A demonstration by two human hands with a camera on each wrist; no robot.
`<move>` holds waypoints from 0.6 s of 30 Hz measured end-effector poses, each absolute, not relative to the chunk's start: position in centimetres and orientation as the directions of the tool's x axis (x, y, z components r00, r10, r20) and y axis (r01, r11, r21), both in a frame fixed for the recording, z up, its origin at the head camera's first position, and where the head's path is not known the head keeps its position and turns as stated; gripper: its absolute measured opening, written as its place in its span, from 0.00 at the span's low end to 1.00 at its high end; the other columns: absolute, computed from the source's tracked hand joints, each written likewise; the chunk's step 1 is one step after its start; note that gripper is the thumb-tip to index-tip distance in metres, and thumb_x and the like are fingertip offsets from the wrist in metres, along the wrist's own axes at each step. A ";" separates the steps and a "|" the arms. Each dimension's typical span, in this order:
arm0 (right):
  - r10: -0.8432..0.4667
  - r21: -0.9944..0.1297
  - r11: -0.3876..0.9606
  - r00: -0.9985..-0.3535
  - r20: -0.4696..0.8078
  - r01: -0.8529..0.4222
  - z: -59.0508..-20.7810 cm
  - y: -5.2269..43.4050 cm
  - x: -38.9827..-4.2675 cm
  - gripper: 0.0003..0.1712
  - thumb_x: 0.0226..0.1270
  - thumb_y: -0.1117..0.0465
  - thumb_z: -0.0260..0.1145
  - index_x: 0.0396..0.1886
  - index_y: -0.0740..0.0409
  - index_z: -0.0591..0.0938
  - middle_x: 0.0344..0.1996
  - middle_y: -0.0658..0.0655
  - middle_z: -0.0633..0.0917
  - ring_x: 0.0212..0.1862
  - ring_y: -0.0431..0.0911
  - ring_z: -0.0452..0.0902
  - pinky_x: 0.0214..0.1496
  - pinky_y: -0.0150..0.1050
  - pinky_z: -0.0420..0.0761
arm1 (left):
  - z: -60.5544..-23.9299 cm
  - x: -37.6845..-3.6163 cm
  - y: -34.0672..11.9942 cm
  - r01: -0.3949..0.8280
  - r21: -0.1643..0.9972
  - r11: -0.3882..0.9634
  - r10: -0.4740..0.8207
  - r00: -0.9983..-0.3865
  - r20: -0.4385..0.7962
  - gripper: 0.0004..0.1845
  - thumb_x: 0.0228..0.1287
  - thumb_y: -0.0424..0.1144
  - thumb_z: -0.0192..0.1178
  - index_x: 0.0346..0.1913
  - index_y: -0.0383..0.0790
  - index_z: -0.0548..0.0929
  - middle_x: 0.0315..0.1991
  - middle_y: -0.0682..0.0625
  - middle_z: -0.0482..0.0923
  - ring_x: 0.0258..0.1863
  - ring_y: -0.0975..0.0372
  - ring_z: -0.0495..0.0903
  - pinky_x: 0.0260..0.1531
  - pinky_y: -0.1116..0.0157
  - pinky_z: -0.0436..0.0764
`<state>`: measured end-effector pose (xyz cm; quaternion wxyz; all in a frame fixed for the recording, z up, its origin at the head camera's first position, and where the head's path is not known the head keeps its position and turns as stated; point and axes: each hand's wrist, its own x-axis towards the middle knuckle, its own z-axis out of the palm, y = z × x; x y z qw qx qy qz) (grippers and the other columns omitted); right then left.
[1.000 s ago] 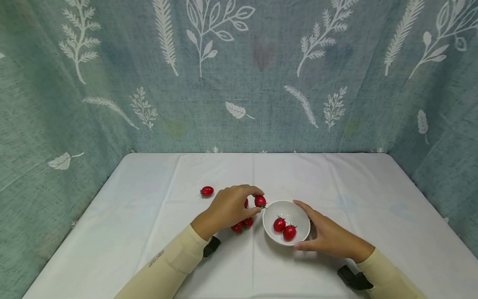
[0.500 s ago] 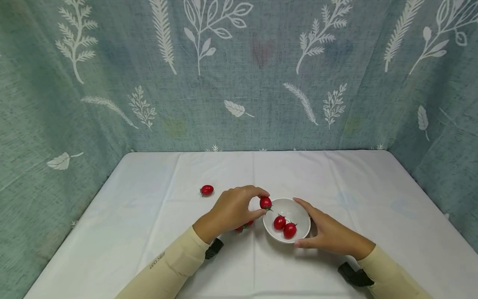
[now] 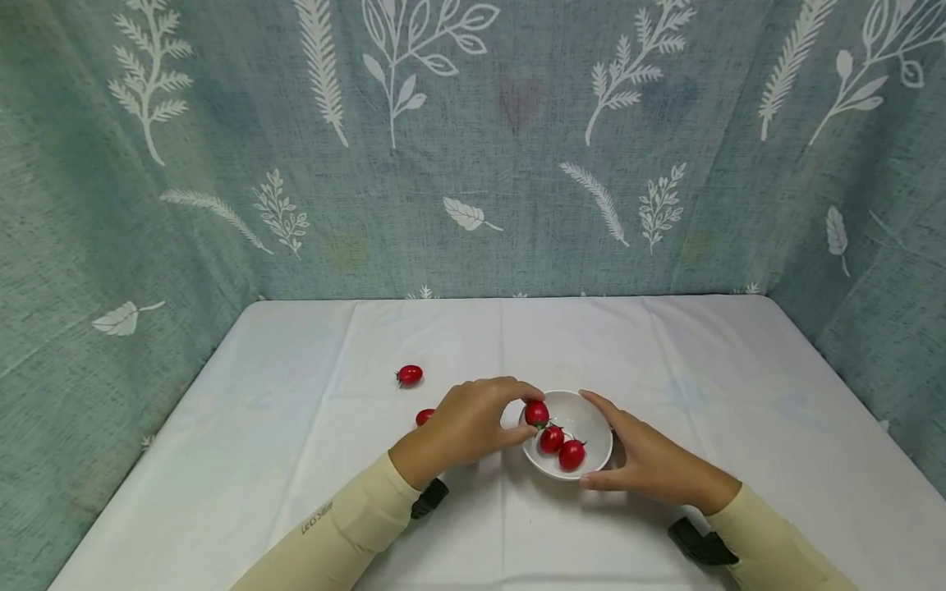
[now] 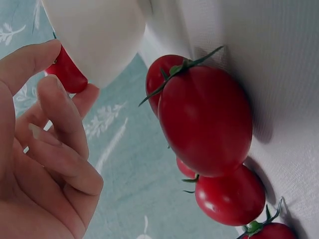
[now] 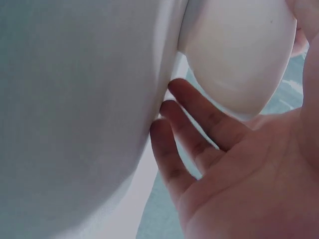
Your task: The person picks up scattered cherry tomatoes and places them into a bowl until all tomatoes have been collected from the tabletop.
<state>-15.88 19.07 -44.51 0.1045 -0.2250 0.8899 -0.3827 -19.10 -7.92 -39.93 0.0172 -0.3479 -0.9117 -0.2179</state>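
- Now, L hand (image 3: 473, 423): thumb + fingertips pinch a cherry tomato (image 3: 536, 413), held right at the near-left rim of the white bowl (image 3: 591, 419).
- R hand (image 3: 650, 464): fingers relaxed, cupped vs. the bowl's right side, touching it; nothing gripped.
- Bowl sits on the white tablecloth (image 3: 665, 361) w/ two tomatoes in the bowl (image 3: 562, 447).
- Loose tomato (image 3: 409, 375) lies well left; another tomato (image 3: 424, 416) peeks out just beside L hand.
- L wrist view: a cluster of tomatoes (image 4: 209, 129) on cloth under the palm.

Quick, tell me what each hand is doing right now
Left hand: pinches a cherry tomato over the white bowl.
Right hand: open, fingers resting against the bowl's side.
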 end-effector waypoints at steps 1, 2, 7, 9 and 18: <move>-0.478 -0.724 0.609 -0.878 -0.011 -0.322 -44.5 19.0 -15.8 0.66 0.50 0.39 0.79 0.80 0.55 0.52 0.72 0.63 0.68 0.67 0.59 0.69 0.63 0.60 0.74 | -40.0 -19.1 -7.9 0.646 0.384 0.659 0.630 -0.754 0.186 0.21 0.60 0.45 0.71 0.56 0.51 0.84 0.49 0.58 0.86 0.48 0.63 0.85 0.43 0.65 0.83; -0.476 -0.721 0.613 -0.879 -0.009 -0.325 -44.5 19.0 -15.8 0.66 0.50 0.38 0.79 0.80 0.55 0.52 0.71 0.62 0.69 0.67 0.58 0.70 0.63 0.59 0.75 | -40.0 -19.1 -7.9 0.651 0.379 0.657 0.634 -0.750 0.189 0.21 0.60 0.45 0.71 0.56 0.51 0.84 0.49 0.58 0.86 0.48 0.63 0.85 0.43 0.65 0.83; -0.467 -0.703 0.633 -0.884 -0.013 -0.324 -44.4 18.7 -15.5 0.66 0.50 0.36 0.78 0.80 0.54 0.52 0.69 0.61 0.71 0.65 0.54 0.72 0.62 0.56 0.76 | -40.2 -19.0 -7.9 0.667 0.371 0.647 0.648 -0.737 0.194 0.20 0.60 0.45 0.71 0.56 0.50 0.85 0.49 0.58 0.86 0.48 0.65 0.85 0.42 0.66 0.83; -0.469 -0.700 0.637 -0.883 -0.022 -0.321 -44.4 18.5 -15.3 0.66 0.50 0.36 0.77 0.80 0.54 0.52 0.68 0.60 0.72 0.65 0.54 0.72 0.62 0.56 0.75 | -40.3 -19.0 -7.8 0.667 0.378 0.642 0.653 -0.734 0.186 0.20 0.59 0.45 0.72 0.56 0.50 0.85 0.50 0.58 0.86 0.49 0.65 0.84 0.42 0.66 0.83; -0.471 -0.678 0.660 -0.882 -0.035 -0.325 -44.2 18.1 -15.0 0.66 0.50 0.35 0.77 0.80 0.52 0.52 0.66 0.59 0.74 0.63 0.52 0.72 0.61 0.55 0.76 | -40.6 -18.9 -7.7 0.657 0.370 0.656 0.669 -0.734 0.117 0.21 0.59 0.46 0.72 0.57 0.53 0.84 0.51 0.60 0.85 0.51 0.66 0.84 0.40 0.70 0.83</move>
